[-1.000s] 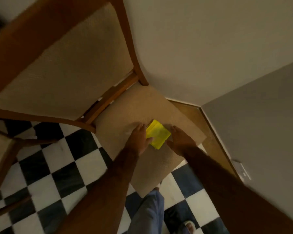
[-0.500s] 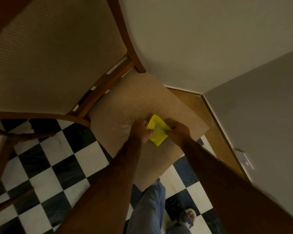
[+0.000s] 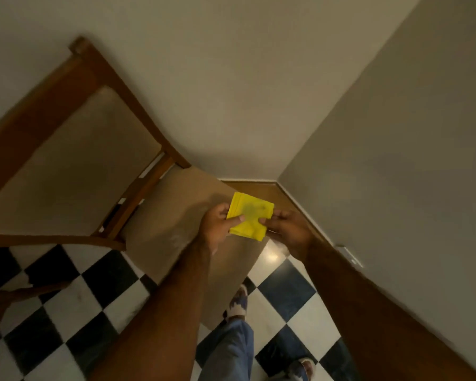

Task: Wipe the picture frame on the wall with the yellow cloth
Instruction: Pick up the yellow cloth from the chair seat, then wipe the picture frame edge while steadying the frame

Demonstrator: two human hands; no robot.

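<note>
Yellow cloth (image 3: 250, 219), one, folded to a square, pinched at its left edge by the left hand (image 3: 217, 229) and at its right edge by the right hand (image 3: 290, 232), fingers closed on it. Below: one chair (image 3: 74, 166), its padded seat under the cloth; checkered floor (image 3: 88, 306); two feet.

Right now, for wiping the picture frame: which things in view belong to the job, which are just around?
Job:
- yellow cloth, folded
- left hand and right hand, each pinching a side of it
- picture frame: not in view

Just around:
- wooden chair
- wall socket
- checkered floor
</note>
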